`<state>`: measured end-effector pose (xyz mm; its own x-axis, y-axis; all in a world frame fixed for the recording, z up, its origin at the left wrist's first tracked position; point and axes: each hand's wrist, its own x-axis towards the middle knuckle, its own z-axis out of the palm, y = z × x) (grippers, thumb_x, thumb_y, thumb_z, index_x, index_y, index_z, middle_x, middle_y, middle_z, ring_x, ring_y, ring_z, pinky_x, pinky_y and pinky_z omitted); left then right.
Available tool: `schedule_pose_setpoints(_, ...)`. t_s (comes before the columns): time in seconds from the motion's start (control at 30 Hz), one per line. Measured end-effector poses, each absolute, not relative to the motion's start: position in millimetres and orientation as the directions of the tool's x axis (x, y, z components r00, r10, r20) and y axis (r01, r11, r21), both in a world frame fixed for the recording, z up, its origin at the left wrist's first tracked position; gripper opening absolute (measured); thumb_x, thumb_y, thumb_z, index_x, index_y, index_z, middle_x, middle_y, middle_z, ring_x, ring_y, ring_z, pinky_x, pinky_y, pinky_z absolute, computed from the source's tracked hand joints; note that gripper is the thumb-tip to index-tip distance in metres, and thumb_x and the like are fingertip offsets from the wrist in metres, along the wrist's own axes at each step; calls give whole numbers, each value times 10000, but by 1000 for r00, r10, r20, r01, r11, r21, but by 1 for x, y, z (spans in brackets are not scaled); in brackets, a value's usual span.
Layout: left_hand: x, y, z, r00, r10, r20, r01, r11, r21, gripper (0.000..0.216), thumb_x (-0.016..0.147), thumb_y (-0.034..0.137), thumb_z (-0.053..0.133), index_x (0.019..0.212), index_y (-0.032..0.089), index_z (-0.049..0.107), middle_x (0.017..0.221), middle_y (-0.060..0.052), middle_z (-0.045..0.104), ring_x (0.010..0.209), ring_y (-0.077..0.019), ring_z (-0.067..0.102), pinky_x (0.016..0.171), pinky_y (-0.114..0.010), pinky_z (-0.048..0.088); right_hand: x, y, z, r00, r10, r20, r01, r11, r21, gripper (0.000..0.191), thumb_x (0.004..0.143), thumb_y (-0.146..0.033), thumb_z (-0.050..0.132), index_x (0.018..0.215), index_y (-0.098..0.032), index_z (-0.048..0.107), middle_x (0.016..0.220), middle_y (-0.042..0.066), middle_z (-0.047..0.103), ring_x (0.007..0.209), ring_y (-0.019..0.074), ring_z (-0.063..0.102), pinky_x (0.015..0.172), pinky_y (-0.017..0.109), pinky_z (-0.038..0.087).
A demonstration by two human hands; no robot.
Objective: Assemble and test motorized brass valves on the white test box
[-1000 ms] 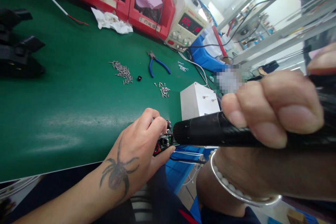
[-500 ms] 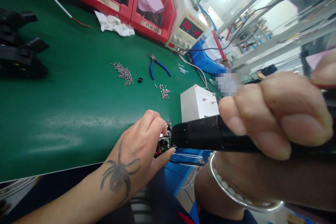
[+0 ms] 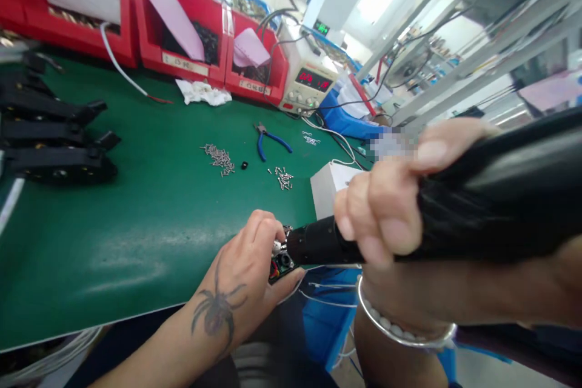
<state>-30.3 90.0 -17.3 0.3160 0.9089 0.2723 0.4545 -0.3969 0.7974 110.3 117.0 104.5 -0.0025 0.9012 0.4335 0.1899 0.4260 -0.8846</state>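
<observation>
My left hand (image 3: 248, 264) is closed round a small electronic assembly (image 3: 284, 262) with a green circuit board, red wires and a dark case, at the front edge of the table. The fingers hide much of it. My right hand (image 3: 386, 206) grips a black power screwdriver (image 3: 495, 194), held nearly level. Its narrow front end points left and meets the assembly in the picture; the bit's tip is hard to make out. Beyond my hands lie a small heap of screws (image 3: 284, 178), a larger heap of screws (image 3: 220, 159) and a little black part (image 3: 244, 165).
Blue-handled cutters (image 3: 271, 140) lie on the green table (image 3: 150, 212). Red bins (image 3: 182, 42) and a power supply (image 3: 305, 85) line the back. A white box (image 3: 325, 188) stands near my right hand. Black jointed parts (image 3: 59, 139) sit at the left.
The view has shifted, so the bins and table items sit lower in the picture. More of the screwdriver's thick body shows behind my right hand. Both hands keep their hold.
</observation>
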Motion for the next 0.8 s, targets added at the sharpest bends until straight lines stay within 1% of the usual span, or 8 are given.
schedule_pose_setpoints(0.07, -36, 89, -22, 345, 904, 254, 421, -391, 819, 345, 850, 187, 670, 1088, 271, 436, 1119, -23, 565, 914, -212, 653, 774, -366, 560, 123, 118, 101, 60, 843, 534, 129, 524, -842, 521, 949, -735, 495, 929, -239, 653, 721, -10, 522, 604, 107, 570, 619, 254, 554)
schedule_pose_setpoints(0.2, -45, 90, -41, 341, 892, 297, 330, -409, 850, 437, 854, 147, 613, 1238, 298, 469, 1335, -69, 547, 1195, -240, 633, 954, -398, 549, 175, 121, 94, 481, 626, 613, 135, 638, -758, 500, 867, -651, 704, 1022, -175, 715, 856, 23, 604, 730, 82, 618, 646, 170, 554)
schedule_pose_setpoints(0.27, -45, 91, -50, 285, 919, 273, 318, -359, 877, 475, 838, 243, 671, 1275, 283, 489, 1304, -78, 601, 1193, -272, 641, 987, -431, 540, 209, 119, 90, 681, 543, 491, 47, 637, -769, 516, 789, -596, 796, 1037, -157, 690, 814, 3, 602, 646, 72, 593, 563, 156, 545)
schedule_pose_setpoints(0.37, -39, 90, -54, 192, 971, 139, 317, -196, 928, 530, 783, 440, 714, 1247, 257, 537, 1147, -53, 706, 987, -282, 715, 892, -420, 561, 255, 112, 79, 859, 499, 110, -196, 520, -831, 338, 832, -428, 779, 940, -162, 600, 759, -27, 589, 586, 66, 579, 516, 139, 541)
schedule_pose_setpoints(0.43, -34, 88, -49, 152, 987, 61, 309, -106, 945, 538, 759, 502, 699, 1215, 253, 560, 1072, -34, 734, 919, -281, 724, 848, -404, 550, 277, 107, 67, 860, 496, -121, -357, 415, -837, 200, 908, -305, 687, 891, -172, 539, 755, -27, 595, 640, 77, 625, 603, 151, 598)
schedule_pose_setpoints(0.5, -31, 86, -43, 144, 989, 16, 303, -59, 951, 542, 735, 529, 699, 1183, 251, 578, 1012, -20, 745, 881, -280, 719, 824, -394, 533, 292, 106, 51, 834, 498, -239, -441, 340, -831, 135, 958, -222, 598, 871, -177, 505, 748, -23, 598, 665, 77, 644, 663, 153, 621)
schedule_pose_setpoints(0.63, -29, 86, -39, 136, 991, 4, 316, -48, 948, 565, 702, 570, 726, 1139, 238, 593, 968, -19, 748, 869, -279, 708, 830, -379, 529, 309, 110, 14, 758, 562, -331, -503, 180, -846, 157, 1013, -182, 486, 857, -174, 503, 752, 8, 622, 668, 80, 662, 655, 147, 614)
schedule_pose_setpoints(0.8, -33, 88, -43, 97, 995, 35, 348, -67, 935, 636, 641, 639, 780, 1108, 244, 608, 958, -30, 748, 879, -306, 709, 826, -376, 547, 317, 116, -2, 605, 744, -283, -313, -105, -944, 138, 884, -215, 704, 937, -100, 649, 867, 128, 703, 795, 198, 717, 746, 315, 645)
